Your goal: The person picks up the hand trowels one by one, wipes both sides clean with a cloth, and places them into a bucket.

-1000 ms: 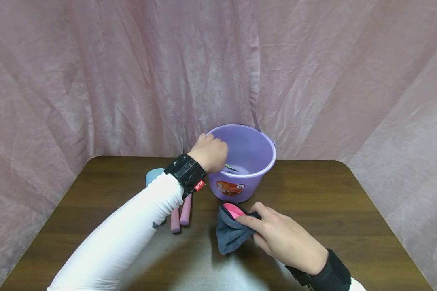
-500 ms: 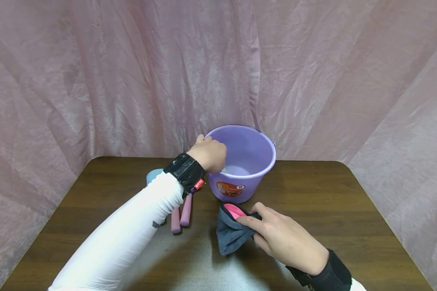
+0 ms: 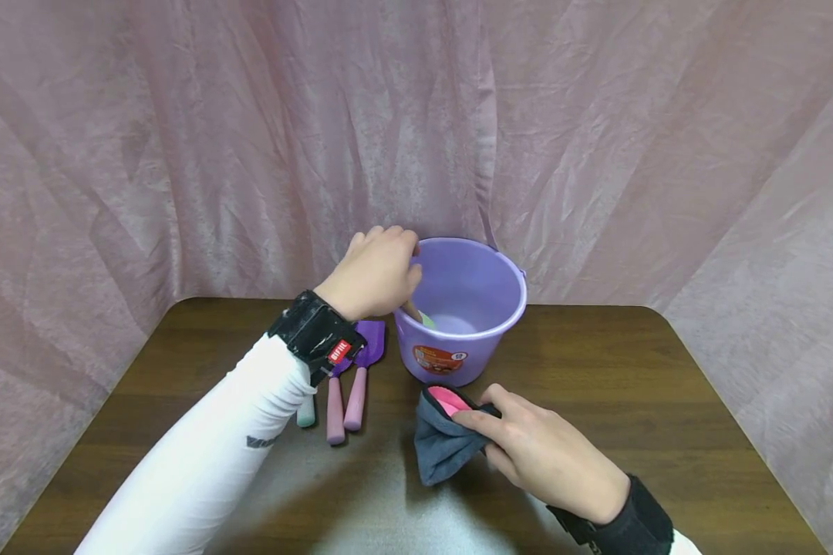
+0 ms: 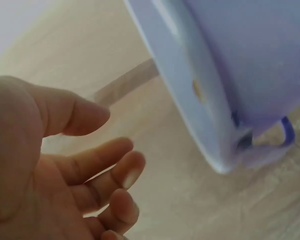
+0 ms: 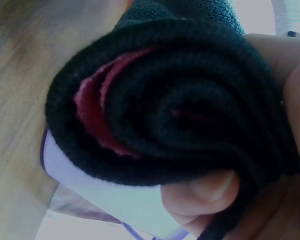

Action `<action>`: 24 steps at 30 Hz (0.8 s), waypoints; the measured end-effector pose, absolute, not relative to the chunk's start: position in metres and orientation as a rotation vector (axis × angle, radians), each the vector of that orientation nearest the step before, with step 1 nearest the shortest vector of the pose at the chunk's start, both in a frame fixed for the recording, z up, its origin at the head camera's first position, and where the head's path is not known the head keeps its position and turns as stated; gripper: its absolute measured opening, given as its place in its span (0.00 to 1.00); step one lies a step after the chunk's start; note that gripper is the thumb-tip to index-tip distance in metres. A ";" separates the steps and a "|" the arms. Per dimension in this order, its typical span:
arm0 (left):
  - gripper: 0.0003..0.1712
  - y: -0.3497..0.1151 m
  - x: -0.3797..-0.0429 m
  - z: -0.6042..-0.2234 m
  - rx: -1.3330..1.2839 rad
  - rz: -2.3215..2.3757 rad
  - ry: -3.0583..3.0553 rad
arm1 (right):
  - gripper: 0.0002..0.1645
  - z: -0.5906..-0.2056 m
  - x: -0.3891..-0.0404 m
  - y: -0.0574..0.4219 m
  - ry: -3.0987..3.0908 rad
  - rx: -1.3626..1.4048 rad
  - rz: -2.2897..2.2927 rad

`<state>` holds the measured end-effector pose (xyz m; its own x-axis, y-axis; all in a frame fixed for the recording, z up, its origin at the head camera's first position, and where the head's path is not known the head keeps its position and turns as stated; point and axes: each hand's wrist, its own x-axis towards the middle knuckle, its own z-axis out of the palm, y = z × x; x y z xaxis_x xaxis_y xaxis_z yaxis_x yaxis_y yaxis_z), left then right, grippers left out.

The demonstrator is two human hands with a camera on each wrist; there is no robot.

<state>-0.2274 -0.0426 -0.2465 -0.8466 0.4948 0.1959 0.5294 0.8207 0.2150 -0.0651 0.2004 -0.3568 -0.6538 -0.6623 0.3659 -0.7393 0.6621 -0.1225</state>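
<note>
Over the brown table (image 3: 611,370), the left hand (image 3: 375,274) has risen, fingers apart, to ten o'clock of the bucket (image 3: 475,354), seemingly leaving the green piece (image 3: 427,320) inside, while the right hand (image 3: 544,455) grips grey cloth (image 3: 444,443) at six.

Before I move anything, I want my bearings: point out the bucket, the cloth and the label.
Bucket (image 3: 468,281), head view, on its inner far wall.
Cloth (image 3: 446,449), head view, on its grey outer side.
Label (image 3: 437,360), head view, on its middle.
</note>
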 end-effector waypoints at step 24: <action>0.21 -0.146 -0.170 -0.289 -0.351 -0.800 -2.690 | 0.37 -0.353 -0.064 0.206 -2.622 1.097 0.396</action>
